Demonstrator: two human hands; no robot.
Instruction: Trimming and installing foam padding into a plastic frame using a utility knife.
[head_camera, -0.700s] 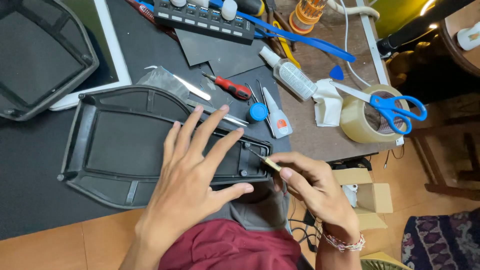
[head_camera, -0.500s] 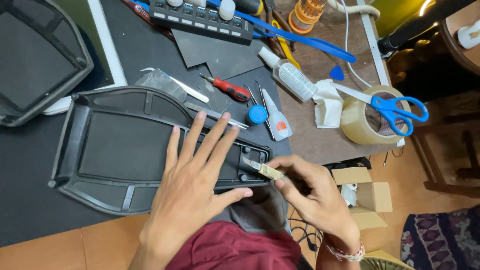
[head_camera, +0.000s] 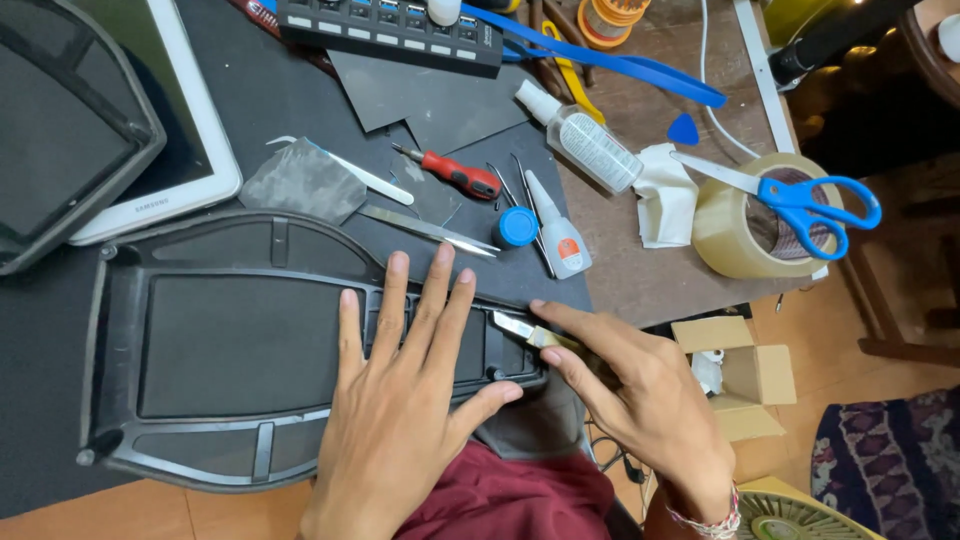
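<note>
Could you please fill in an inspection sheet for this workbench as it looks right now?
Surface: dark mat over a wooden table.
Job's things: black plastic frame; small blade.
Clutter: red screwdriver, glue bottle, spray bottle, scissors on a tape roll, tablet.
Hands: left hand flat on the frame; right hand pinches the blade.
Cables: white cable.
Surroundings: cardboard box, rug.
</note>
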